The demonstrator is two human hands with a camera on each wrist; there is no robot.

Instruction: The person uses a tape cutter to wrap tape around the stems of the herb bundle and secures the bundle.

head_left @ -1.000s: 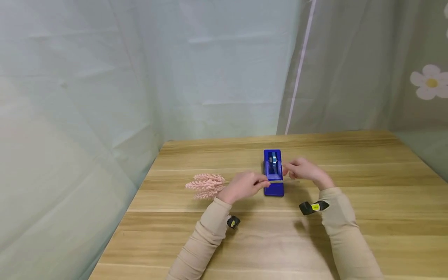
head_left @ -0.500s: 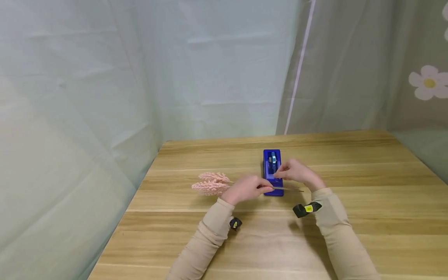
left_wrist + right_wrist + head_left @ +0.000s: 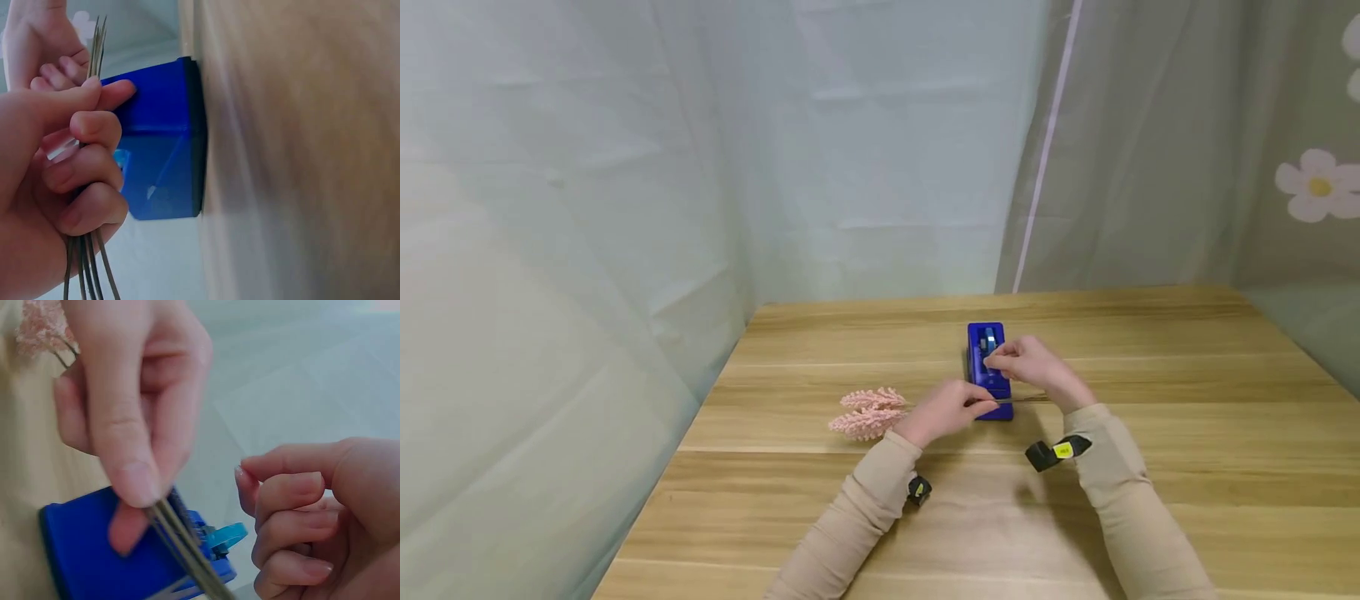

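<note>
The tape dispenser (image 3: 988, 371) stands on the table (image 3: 1187, 467), near its far middle. The flower heads (image 3: 871, 412) lie on the table left of the dispenser; their stems (image 3: 1018, 400) extend right across its near end.

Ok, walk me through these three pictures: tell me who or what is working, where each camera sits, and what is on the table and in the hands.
No machine here: a person works with two bare hands. The wide picture comes from a camera on the person's head, looking down at a wooden table. The two close-ups come from small cameras strapped to the wrists, one per hand.

On the table stands a blue tape dispenser with a roll of blue tape in it. The left hand grips a bundle of thin wire stems; their far ends carry pink flower sprigs, which lie on the table to the left. The stems cross just above the dispenser's front.

The right hand hovers over the dispenser with its fingers curled. The tape's loose end sticks out just in front of its fingertips; whether they touch it is unclear.
</note>
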